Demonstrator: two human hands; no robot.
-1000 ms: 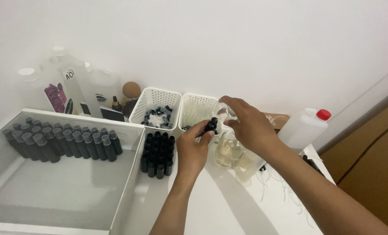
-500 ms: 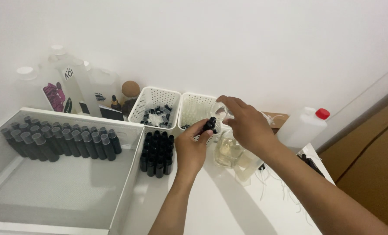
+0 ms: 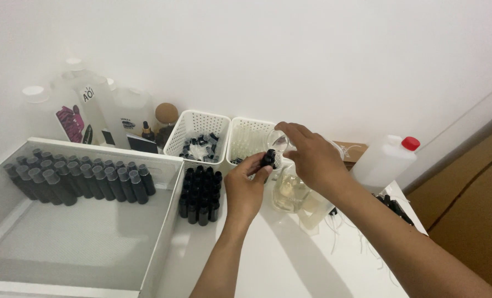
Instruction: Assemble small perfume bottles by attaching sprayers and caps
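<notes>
My left hand (image 3: 247,190) holds a small black bottle (image 3: 267,158) up by its fingertips over the white table. My right hand (image 3: 311,159) grips a small clear glass cup (image 3: 277,142), tilted with its lip right at the bottle's mouth. Just below them stands a clear glass vessel with pale yellow liquid (image 3: 290,191). A block of small black bottles (image 3: 200,189) stands on the table left of my left hand.
A large clear bin (image 3: 86,243) at the left holds rows of black bottles along its far wall. Two white perforated baskets (image 3: 197,135) stand by the wall. Big translucent jugs (image 3: 94,110) are at the back left, a red-capped white jug (image 3: 383,161) at the right.
Both hands have stayed nearly still, with the cup held tilted at the black bottle's mouth. The view has shifted very slightly.
</notes>
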